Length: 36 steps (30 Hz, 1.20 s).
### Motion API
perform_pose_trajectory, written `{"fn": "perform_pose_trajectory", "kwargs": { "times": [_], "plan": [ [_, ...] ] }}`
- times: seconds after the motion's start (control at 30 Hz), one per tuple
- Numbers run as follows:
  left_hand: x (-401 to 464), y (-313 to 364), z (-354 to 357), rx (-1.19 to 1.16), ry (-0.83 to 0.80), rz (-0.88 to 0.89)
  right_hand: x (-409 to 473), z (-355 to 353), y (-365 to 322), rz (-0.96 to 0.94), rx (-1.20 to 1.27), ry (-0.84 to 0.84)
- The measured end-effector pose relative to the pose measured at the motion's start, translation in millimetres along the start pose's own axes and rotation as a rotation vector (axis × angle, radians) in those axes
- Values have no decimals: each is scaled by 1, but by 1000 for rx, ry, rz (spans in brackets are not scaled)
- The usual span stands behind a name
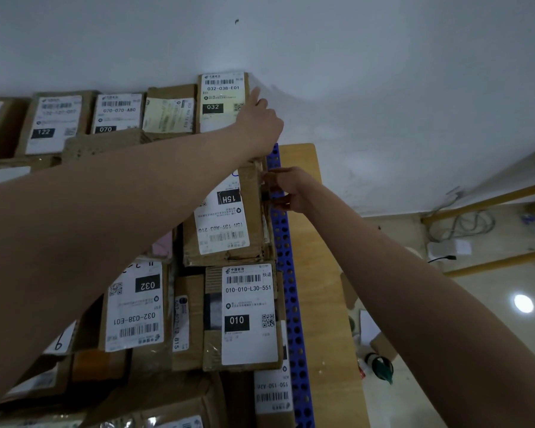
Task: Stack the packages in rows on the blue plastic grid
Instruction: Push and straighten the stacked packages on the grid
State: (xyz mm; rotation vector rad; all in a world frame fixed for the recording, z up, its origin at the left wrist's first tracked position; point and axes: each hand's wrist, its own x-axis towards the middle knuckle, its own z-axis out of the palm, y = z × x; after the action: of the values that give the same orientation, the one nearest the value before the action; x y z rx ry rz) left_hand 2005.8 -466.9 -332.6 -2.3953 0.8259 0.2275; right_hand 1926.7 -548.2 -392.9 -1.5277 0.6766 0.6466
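Note:
The blue plastic grid (pixel 286 242) shows as a strip along the right side of the packed cardboard packages. My left hand (pixel 258 125) reaches to the back row and holds the right edge of the upright 032-038-E01 package (pixel 221 100) against the wall, index finger straight along that edge, the other fingers curled. My right hand (pixel 286 189) pinches the right edge of the 15H package (pixel 226 217), which lies flat on top of the stack. The 010 package (pixel 244 316) lies just in front of it.
Packages 122 (pixel 54 123) and 070 (pixel 118 114) stand along the white wall at the back. A wooden tabletop (pixel 318 248) borders the grid on the right. Beyond it are the floor, cables (pixel 464 225) and a green object (pixel 383 367).

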Motion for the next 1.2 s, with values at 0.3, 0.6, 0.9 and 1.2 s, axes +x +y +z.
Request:
{"fn": "perform_pose_trajectory", "kwargs": {
  "times": [0.3, 0.6, 0.9, 1.2],
  "plan": [
    [-1, 3, -2, -1, 20, -2, 2, 3, 5, -37, 54, 56],
    [-2, 10, 0, -78, 46, 29, -3, 4, 12, -28, 106, 77],
    [-5, 9, -4, -66, -9, 14, -8, -1, 15, -35, -33, 96],
    [-19, -6, -9, -135, 115, -17, -25, 9, 12, -112, -113, 126]
  ]
}}
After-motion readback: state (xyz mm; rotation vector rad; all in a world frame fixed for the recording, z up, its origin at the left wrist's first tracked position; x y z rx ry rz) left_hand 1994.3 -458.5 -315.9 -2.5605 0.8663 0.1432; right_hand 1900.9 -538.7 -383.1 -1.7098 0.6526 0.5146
